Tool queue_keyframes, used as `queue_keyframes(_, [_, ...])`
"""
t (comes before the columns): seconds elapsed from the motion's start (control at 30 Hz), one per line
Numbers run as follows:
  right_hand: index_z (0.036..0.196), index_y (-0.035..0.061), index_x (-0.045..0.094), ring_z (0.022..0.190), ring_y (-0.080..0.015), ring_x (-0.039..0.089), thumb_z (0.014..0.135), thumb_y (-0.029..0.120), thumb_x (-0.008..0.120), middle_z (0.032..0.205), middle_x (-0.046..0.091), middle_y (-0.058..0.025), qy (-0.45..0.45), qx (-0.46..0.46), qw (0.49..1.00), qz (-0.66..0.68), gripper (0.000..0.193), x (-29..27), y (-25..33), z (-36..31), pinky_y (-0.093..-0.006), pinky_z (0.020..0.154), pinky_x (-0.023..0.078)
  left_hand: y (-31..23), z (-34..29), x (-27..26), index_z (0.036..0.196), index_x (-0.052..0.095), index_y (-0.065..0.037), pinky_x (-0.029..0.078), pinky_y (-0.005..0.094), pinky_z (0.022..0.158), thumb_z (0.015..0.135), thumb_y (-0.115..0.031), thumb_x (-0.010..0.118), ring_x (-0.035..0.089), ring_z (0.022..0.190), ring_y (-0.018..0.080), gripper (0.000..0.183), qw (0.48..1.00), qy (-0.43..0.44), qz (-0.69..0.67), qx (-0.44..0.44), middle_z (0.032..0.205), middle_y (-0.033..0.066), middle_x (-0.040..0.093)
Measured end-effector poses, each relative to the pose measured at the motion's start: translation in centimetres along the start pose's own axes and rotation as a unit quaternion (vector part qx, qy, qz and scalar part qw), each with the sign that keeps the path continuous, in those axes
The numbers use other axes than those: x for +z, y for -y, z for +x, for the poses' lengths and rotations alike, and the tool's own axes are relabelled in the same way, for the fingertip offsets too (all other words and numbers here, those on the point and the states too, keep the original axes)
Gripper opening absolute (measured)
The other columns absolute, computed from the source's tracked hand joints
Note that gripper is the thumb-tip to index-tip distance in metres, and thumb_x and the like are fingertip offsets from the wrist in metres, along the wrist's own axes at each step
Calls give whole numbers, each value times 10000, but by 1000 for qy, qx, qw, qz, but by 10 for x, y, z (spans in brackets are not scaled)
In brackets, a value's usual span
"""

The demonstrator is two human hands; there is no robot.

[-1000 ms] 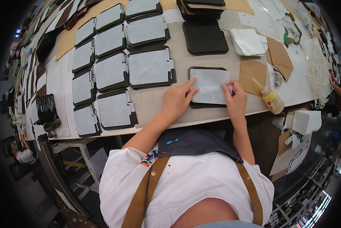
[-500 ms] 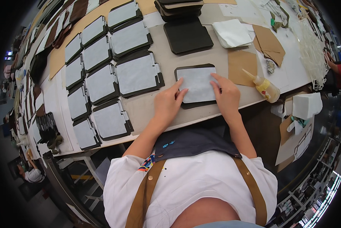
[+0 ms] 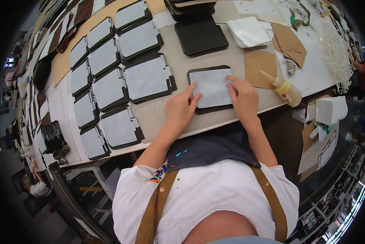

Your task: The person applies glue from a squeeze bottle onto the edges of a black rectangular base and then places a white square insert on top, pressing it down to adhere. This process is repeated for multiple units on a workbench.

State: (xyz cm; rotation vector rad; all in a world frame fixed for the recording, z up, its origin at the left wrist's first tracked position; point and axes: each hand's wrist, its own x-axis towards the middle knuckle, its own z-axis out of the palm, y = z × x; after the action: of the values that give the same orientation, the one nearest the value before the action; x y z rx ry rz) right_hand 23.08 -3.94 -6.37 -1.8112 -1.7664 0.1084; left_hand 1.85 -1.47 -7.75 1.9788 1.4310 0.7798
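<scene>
- Left hand (image 3: 181,109) flat and open, fingers spread, fingertips pressing the left edge of a pale grey rectangular sheet (image 3: 212,86).
- Right hand (image 3: 242,96) likewise open and gripping nothing, palm down on the sheet's right edge.
- Grey sheet lying on a dark, square, leather-like panel (image 3: 210,109), near the front edge of the long pale worktable (image 3: 166,118), directly ahead of the body.
- Step in hand, by the look of it: smoothing the sheet onto the panel; a dark border visible along the panel's left and lower sides.
- Next move likely calling for even pressure outward from the middle, keeping the sheet square to the border and free of creases.
- To the left, rows of finished-looking dark panels with grey sheets (image 3: 148,77), close together, nearest just beside the left hand.
- Behind, a bare dark square panel (image 3: 201,35) and a stack of dark panels (image 3: 190,6).
- To the right, a brown paper piece (image 3: 259,64) and a small yellowish squeeze bottle with a pointed nozzle (image 3: 286,90), lying tilted near the right hand; a knock from the wrist could roll it.
- Folded white cloth (image 3: 247,31) farther back, well apart.
</scene>
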Motion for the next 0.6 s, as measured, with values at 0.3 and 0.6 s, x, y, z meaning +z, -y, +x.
queue_keyframes(0.3, [1071,97,695,741,-290,625,886,112,705,794,642,-82,1,3,1000,3,186,1,0,0,-415,662,491,-3,1,-2,1271,694,-95,439,354,537,901,-234,745,556,532,218,398,1000,8,11,-2,635,74,601])
queue_keyframes(0.6, [1071,90,691,782,-286,596,856,119,735,839,614,-86,34,26,999,-15,221,-5,-2,3,-413,686,479,0,2,-9,1262,693,-105,443,344,547,890,-228,754,549,540,203,397,999,22,26,3,658,58,599])
